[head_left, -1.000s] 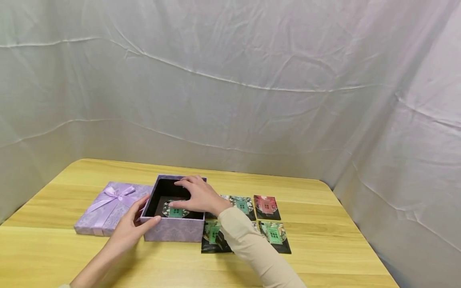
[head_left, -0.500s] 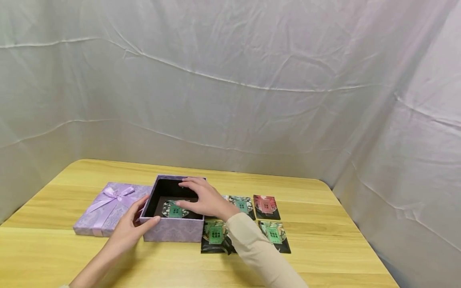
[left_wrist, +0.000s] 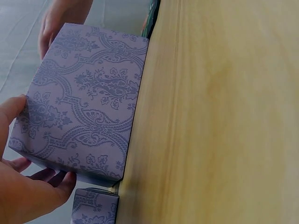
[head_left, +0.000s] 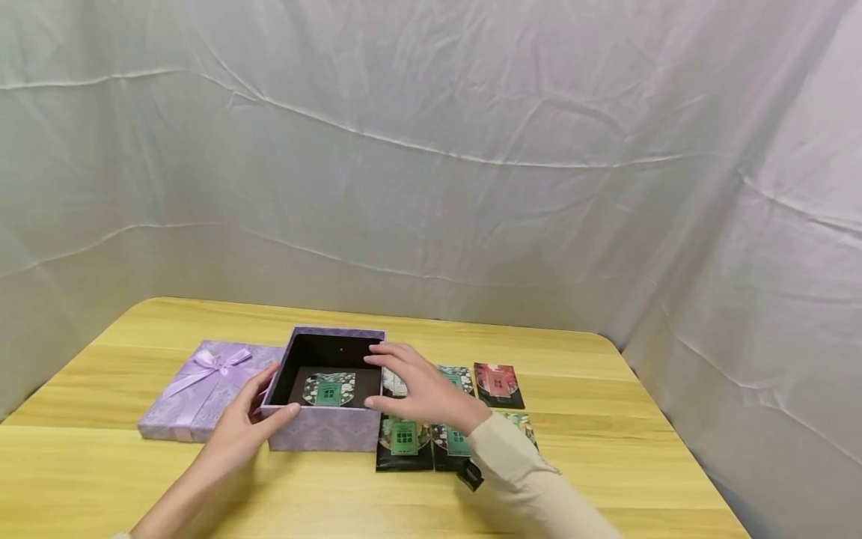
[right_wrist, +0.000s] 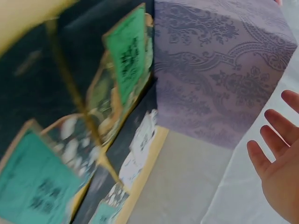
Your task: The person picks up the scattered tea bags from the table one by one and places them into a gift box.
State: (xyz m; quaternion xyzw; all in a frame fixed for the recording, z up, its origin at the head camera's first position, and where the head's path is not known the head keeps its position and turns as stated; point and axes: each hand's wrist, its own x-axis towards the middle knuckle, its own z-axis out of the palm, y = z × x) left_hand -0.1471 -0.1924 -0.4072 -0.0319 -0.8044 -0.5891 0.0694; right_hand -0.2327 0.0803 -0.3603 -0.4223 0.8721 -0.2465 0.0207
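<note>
A purple patterned gift box (head_left: 325, 431) stands without its lid on the table. My left hand (head_left: 236, 430) grips its left side, thumb at the front rim and fingers along the outer wall; the left wrist view shows this too. Flat on the dark box floor lies one black sachet (head_left: 329, 391) with a green label and white flower print. My right hand (head_left: 427, 389) is just past the box's right rim, fingers spread and holding nothing. In the right wrist view those fingers (right_wrist: 275, 135) are apart from the box's patterned wall (right_wrist: 219, 74).
Left of the box lies its purple lid (head_left: 202, 397) with a ribbon bow. Two rows of sachets lie to the right, among them a red one (head_left: 498, 385) and a green-labelled one (head_left: 404, 443); my right hand and sleeve partly cover others. A grey cloth (head_left: 431, 187) hangs behind the table.
My right hand has drawn out of the box towards the right, leaving the sachet on the box floor in full view. My left hand has stayed on the box.
</note>
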